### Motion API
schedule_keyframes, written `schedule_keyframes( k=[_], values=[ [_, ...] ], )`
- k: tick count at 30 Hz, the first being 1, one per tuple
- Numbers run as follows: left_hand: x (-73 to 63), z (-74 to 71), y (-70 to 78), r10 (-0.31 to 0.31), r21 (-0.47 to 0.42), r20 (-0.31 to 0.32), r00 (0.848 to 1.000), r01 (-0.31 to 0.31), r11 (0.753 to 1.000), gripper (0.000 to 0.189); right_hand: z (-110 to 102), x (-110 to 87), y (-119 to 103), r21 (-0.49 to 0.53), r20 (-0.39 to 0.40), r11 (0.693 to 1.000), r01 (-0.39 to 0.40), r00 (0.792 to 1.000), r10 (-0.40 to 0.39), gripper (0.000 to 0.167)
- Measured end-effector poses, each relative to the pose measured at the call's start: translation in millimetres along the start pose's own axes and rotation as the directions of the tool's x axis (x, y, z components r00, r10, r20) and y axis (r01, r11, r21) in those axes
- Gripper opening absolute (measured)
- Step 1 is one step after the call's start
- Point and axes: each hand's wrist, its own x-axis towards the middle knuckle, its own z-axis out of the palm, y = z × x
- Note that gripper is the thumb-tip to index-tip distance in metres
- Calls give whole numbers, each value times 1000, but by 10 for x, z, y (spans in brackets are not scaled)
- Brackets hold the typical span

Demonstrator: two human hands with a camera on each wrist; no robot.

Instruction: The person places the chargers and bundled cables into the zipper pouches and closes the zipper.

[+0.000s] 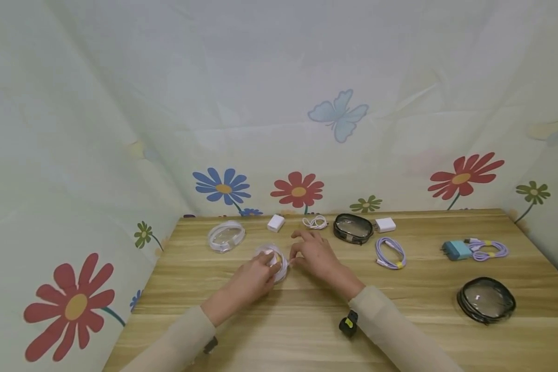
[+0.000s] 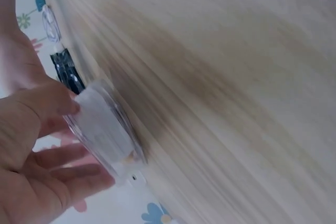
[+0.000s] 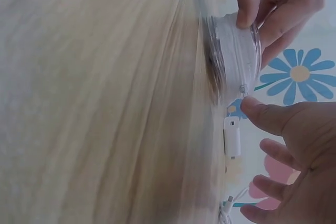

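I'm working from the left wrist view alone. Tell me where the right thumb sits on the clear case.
Observer: The right hand has its thumb at the zipper pull of the clear case.
Operator: Report any other case like it.
Observer: A second clear case lies behind and to the left of the one in the left hand.
Operator: Now tell me about any white cable.
Observer: A coiled white cable lies at the back, between a white charger and a black case.

Muted, diffuse light, faint shadows on the table (image 1: 302, 325), wrist views hazy and soft.
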Motion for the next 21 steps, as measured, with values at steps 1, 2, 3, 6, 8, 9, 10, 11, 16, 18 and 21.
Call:
schedule_keyframes(
  k=[1,2,3,6,8,9,10,11,16,18,21],
  values=[
    [-3,-4,-16,25,3,-7,1000,-25,1000,31,6,10,2,-4,-4,1000,-1,1000,1,12],
    [-7,-9,-32,47,6,-12,999,-47,999,31,11,19,3,-9,-7,1000,-4,1000,4,12],
    [-11,-13,-47,71,7,-16,997,-71,997,30,15,28,4,-9,-9,1000,-8,1000,8,12],
    [-25,-28,-91,126,-7,-12,992,-126,992,29,18,51,7,-18,-19,1000,-13,1000,13,13],
    [-44,-29,-121,154,-28,-3,988,-154,988,30,20,64,11,-27,-21,999,-18,1000,17,12],
    [-52,-30,-133,169,-43,2,986,-169,985,32,20,71,15,-27,-24,999,-19,1000,19,12],
    [-59,-32,-147,185,-55,11,983,-184,981,34,24,79,23,-31,-30,999,-21,999,20,12],
    [-66,-30,-161,203,-69,20,979,-201,977,35,26,85,31,-40,-37,999,-23,999,21,12],
    [-80,-43,-196,298,-85,46,953,-294,952,40,37,105,72,-76,-53,995,-59,997,55,12],
    [-82,-56,-196,313,-77,52,948,-309,948,39,39,108,79,-78,-47,995,-67,997,64,11],
    [-84,-70,-202,314,-85,73,947,-308,948,39,50,116,89,-69,-41,996,-62,997,60,11]
  ],
)
